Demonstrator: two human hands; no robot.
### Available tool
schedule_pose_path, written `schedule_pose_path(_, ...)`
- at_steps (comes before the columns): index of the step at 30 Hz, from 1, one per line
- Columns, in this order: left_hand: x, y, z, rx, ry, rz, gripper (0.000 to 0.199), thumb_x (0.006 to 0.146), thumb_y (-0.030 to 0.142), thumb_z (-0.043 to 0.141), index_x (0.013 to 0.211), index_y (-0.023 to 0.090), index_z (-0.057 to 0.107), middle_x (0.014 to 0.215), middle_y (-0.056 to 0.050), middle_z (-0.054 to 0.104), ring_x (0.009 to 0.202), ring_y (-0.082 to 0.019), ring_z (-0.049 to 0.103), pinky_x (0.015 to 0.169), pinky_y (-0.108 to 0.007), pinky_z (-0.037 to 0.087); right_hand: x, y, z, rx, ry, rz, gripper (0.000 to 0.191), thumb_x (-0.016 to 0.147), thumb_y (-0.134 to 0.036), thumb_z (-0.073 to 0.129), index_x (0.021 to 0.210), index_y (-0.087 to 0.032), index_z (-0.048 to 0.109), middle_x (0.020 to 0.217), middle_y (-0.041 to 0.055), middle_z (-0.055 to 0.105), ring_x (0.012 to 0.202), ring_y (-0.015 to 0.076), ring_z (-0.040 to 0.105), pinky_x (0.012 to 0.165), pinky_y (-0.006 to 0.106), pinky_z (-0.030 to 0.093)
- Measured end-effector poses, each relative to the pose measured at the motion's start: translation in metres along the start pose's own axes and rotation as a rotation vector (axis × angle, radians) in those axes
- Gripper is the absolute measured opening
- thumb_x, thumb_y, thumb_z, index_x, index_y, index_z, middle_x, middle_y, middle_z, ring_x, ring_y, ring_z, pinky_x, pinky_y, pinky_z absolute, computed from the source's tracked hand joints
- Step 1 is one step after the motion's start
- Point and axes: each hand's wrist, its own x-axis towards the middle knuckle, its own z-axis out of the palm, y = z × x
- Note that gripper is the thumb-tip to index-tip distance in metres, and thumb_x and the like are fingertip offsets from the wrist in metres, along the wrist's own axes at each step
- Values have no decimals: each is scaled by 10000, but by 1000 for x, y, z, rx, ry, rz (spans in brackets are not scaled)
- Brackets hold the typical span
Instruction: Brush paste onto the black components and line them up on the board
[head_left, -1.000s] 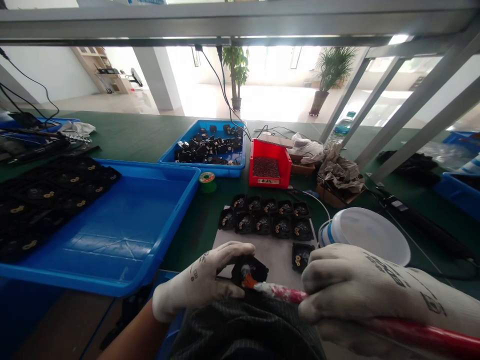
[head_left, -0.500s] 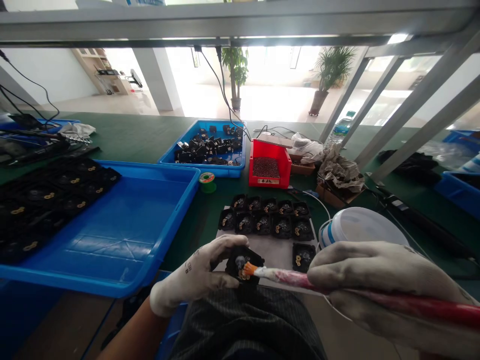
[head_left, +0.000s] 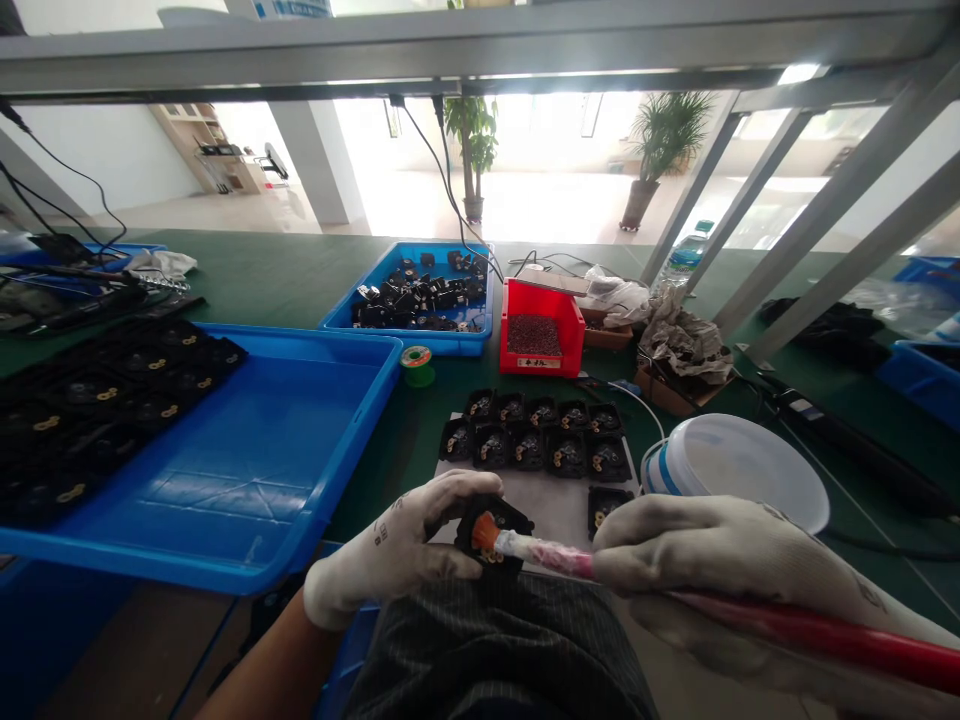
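Observation:
My left hand (head_left: pixel 409 535), in a white glove, grips a black plastic housing (head_left: pixel 510 520) by its left edge, just above my lap. Brass-coloured rings show in the housing's lower part. Gloved as well, my right hand (head_left: pixel 697 560) is closed round the red handle of a brush (head_left: pixel 551 553). The brush's orange bristles press into the housing's inside, hiding part of it. Beyond my hands, several similar black housings (head_left: pixel 527 447) lie in rows on a pale sheet (head_left: pixel 551 492). One more lies close to my right fingers, partly covered by them.
A large blue tray (head_left: pixel 247 480) with black housings stands left. Behind are a blue bin (head_left: pixel 409 340) of small black parts, a solder spool (head_left: pixel 417 366) and a red bin (head_left: pixel 541 365) of small brown pieces. A white tub (head_left: pixel 742 465) stands right, below metal posts (head_left: pixel 847 200).
The brush tip has moved left and up inside the housing, and my right hand has shifted slightly left with it. My left hand keeps its hold on the housing.

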Motion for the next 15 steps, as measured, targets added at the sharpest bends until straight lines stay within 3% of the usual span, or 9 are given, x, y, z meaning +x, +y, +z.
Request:
schedule_pose_path(3, 1, -3, -2, -9, -31, 16, 731, 769, 368, 937, 1428, 296, 629, 1450, -105, 624, 1370, -340, 603, 1192, -495, 482, -3, 7, -6, -4, -109, -62, 158, 1039, -288, 683, 1040, -188, 805, 647, 15, 677, 421, 116, 579, 391, 169, 476)
schedule_pose_path(8, 2, -1, -6, 18, -103, 15, 723, 775, 328, 934, 1431, 319, 630, 1417, -83, 650, 1347, -314, 622, 1168, -455, 504, -3, 4, -22, -139, -237, -188, 180, 993, -254, 733, 1155, -215, 800, 860, 49, 755, 721, 198, 742, 652, 222, 621)
schedule_pose_path(12, 3, 1, -7, 12, -114, 45, 720, 777, 309, 933, 1429, 301, 629, 1414, -88, 655, 1324, -309, 638, 1165, -466, 508, -1, -3, -30, -119, -289, -158, 261, 980, -235, 747, 1238, -224, 785, 875, 43, 769, 676, 190, 740, 630, 219, 621)
schedule_pose_path(15, 2, 0, -7, -19, -114, 55, 707, 780, 318, 931, 1421, 294, 634, 1411, -92, 656, 1326, -307, 638, 1160, -463, 514, 1, -6, -34, -128, -344, -112, 282, 963, -249, 779, 1244, -230, 791, 1011, 65, 784, 768, 212, 771, 610, 211, 614)
